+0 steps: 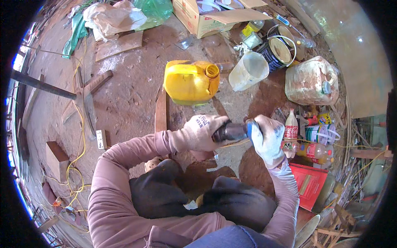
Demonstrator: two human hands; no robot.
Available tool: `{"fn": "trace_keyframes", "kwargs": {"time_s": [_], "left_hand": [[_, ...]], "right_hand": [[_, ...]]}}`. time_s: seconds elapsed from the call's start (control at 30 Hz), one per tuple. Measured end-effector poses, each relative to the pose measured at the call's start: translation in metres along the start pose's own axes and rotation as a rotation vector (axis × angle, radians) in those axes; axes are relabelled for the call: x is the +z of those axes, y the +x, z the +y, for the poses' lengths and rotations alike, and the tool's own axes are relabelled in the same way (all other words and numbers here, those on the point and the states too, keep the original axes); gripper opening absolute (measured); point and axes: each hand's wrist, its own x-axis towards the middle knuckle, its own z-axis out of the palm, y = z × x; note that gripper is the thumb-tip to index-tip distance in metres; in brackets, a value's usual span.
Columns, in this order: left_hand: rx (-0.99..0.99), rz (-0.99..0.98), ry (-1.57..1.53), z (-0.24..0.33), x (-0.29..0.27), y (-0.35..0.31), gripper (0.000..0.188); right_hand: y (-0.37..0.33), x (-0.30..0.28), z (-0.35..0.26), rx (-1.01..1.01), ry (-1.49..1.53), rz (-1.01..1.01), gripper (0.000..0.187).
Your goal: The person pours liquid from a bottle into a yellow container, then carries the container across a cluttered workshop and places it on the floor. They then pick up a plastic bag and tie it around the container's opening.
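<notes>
In front of my body, both gloved hands hold a dark cylindrical object [231,132] level between them; its exact kind I cannot make out. My left hand [202,131], in a whitish work glove, is closed around its left end. Fingers of my right hand [268,138], in a white glove with blue patches, wrap its right end and hide part of it. Just beyond my left hand stands a yellow jerrycan [192,82] with its mouth uncapped. A translucent plastic jug [249,71] lies tilted to the right of the jerrycan.
At right are a dirty white jerrycan [312,80], black paint buckets [276,53], a cola bottle [290,130] and a red tin [308,186]. A cardboard box [211,25] sits at the far side. Yellow cord [82,153] and wooden pieces [58,160] lie at left.
</notes>
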Motion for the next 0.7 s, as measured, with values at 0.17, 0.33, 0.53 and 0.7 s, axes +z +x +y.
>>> {"fn": "trace_keyframes", "kwargs": {"time_s": [0.17, 0.33, 0.53, 0.7], "left_hand": [[0.083, -0.720, -0.970, -0.020, 0.003, -0.012, 0.045], [0.147, -1.200, -1.034, -0.065, 0.018, -0.020, 0.053], [0.009, -0.290, -0.385, -0.029, -0.021, -0.029, 0.042], [0.034, -0.185, -0.127, -0.025, -0.023, -0.041, 0.044]], "right_hand": [[0.005, -0.013, -0.024, -0.358, 0.108, -0.104, 0.035], [0.015, -0.009, -0.049, -0.733, -0.108, -0.364, 0.024], [-0.003, -0.009, -0.040, 0.334, 0.330, -0.417, 0.029], [-0.005, -0.010, -0.046, 0.038, 0.183, -0.493, 0.023]]}}
